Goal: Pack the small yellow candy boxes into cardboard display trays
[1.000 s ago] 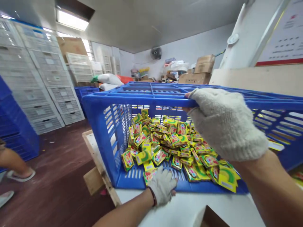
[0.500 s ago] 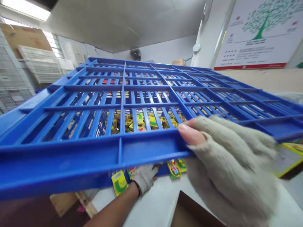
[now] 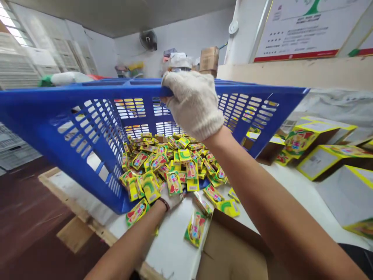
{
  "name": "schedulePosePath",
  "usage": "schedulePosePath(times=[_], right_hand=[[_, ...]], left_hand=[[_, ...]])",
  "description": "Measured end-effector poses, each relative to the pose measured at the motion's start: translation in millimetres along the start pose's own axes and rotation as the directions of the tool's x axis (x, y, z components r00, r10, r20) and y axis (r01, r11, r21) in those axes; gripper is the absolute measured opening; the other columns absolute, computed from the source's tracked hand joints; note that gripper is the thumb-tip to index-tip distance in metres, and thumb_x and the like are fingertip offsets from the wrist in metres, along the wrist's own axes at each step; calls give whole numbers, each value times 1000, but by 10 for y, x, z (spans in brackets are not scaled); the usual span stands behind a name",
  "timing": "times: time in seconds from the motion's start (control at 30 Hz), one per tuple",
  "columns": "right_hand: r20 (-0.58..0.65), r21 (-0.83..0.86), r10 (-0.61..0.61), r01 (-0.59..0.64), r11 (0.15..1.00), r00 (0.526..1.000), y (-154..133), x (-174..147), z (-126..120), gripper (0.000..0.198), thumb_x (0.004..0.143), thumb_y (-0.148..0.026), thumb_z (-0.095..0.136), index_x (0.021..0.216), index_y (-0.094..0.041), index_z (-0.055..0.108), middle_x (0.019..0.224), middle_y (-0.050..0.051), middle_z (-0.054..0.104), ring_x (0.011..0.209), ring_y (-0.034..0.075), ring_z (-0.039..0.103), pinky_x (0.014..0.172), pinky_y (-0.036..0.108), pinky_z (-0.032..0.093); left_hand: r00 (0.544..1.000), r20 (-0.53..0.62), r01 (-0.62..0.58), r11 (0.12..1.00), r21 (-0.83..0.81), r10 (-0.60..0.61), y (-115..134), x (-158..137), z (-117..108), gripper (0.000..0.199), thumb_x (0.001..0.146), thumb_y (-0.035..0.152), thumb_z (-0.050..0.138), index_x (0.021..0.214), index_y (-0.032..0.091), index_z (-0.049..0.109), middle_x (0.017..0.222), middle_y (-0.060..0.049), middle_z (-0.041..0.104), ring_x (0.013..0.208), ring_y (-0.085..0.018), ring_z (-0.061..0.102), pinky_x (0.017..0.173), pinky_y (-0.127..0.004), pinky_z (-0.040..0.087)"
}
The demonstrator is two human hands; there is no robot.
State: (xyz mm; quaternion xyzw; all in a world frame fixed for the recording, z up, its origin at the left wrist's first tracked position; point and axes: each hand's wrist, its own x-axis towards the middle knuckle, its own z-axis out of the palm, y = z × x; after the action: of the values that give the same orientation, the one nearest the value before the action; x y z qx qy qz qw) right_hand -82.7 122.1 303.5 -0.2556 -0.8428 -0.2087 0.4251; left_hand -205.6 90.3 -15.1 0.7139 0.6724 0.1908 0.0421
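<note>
A blue plastic crate lies tipped with its open side facing me. Small yellow, green and red packets fill its lower part and spill over the bottom rim onto the white table. My right hand, in a white fingerless glove, is closed around the crate's upper rim. Down at the lower rim is my left hand, also gloved, its fingers largely hidden by packets. Beside it, a loose packet lies on the table against an open cardboard box.
Several yellow-edged display boxes stand on the table at the right. The table's wooden edge runs along the left, above a dark red floor. A wall fan and stacked cartons are at the back.
The crate has tilted so its slatted bottom has swung away and its open side shows. Packets have spilled out around my left hand. My right hand has moved up and left with the rim.
</note>
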Motion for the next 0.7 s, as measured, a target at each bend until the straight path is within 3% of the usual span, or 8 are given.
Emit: schedulePosePath(times=[0.2, 0.3, 0.37, 0.47, 0.53, 0.57, 0.63, 0.7], right_hand=[[32, -75, 34, -32, 997, 999, -75, -5, -111, 49, 91, -30, 50, 138, -16, 47, 145, 7, 48, 138, 28, 37, 112, 45, 25], [45, 24, -11, 10, 1000, 999, -265, -603, -204, 69, 83, -24, 60, 147, -12, 36, 156, 12, 32, 146, 32, 20, 116, 47, 19], [194, 250, -64, 14, 968, 979, -499, -1274, -230, 49, 85, -19, 56, 133, -12, 51, 140, 12, 52, 135, 24, 41, 112, 39, 33], [610, 341, -46, -210, 916, 791, -845, -2405, -182, 31, 80, -28, 64, 110, -20, 64, 116, 9, 67, 116, 26, 56, 107, 46, 39], [785, 302, -69, -284, 910, 616, -962, -3026, -138, 31, 74, -33, 71, 103, -21, 67, 108, 9, 69, 110, 29, 59, 109, 50, 36], [818, 281, -68, -294, 913, 571, -974, -3259, -134, 29, 73, -32, 71, 99, -21, 69, 104, 9, 70, 111, 30, 58, 111, 51, 33], [845, 228, -18, -329, 916, 535, -918, -3564, -187, 25, 74, -29, 67, 98, -20, 70, 105, 9, 71, 117, 32, 56, 115, 53, 28], [824, 183, 63, -370, 911, 562, -813, -3698, -318, 25, 76, -27, 64, 99, -22, 71, 110, 9, 71, 122, 32, 54, 116, 54, 26]], left_hand=[[994, 103, -27, 998, -56, 32, 7, -290, -174, 19, 81, 21, 57, 94, 22, 71, 103, -6, 70, 105, -25, 60, 99, -40, 45], [997, 58, -45, 992, -119, 52, 111, -699, -243, 23, 83, 19, 49, 91, 21, 70, 98, -7, 68, 98, -22, 60, 92, -36, 47], [998, 21, -49, 985, -167, 54, 198, -977, -237, 25, 86, 18, 44, 92, 21, 68, 97, -7, 66, 95, -21, 59, 88, -33, 48], [998, -49, -55, 957, -285, 43, 345, -1255, -171, 24, 86, 15, 41, 90, 20, 64, 89, -5, 64, 87, -18, 59, 80, -30, 49], [996, -86, -50, 948, -314, 24, 450, -1288, -134, 22, 85, 12, 41, 85, 20, 61, 85, -4, 61, 82, -17, 57, 75, -28, 48], [996, -89, -47, 957, -286, 23, 502, -1254, -127, 22, 84, 9, 41, 83, 20, 60, 84, -5, 60, 81, -18, 56, 73, -29, 47], [995, -46, -92, 982, -164, 85, 598, -1101, -135, 23, 81, 7, 42, 86, 21, 61, 90, -6, 60, 86, -20, 55, 76, -32, 45], [980, 51, -191, 979, -69, 195, 669, -875, -152, 26, 81, 8, 44, 95, 22, 62, 98, -8, 62, 94, -24, 54, 83, -38, 43]])
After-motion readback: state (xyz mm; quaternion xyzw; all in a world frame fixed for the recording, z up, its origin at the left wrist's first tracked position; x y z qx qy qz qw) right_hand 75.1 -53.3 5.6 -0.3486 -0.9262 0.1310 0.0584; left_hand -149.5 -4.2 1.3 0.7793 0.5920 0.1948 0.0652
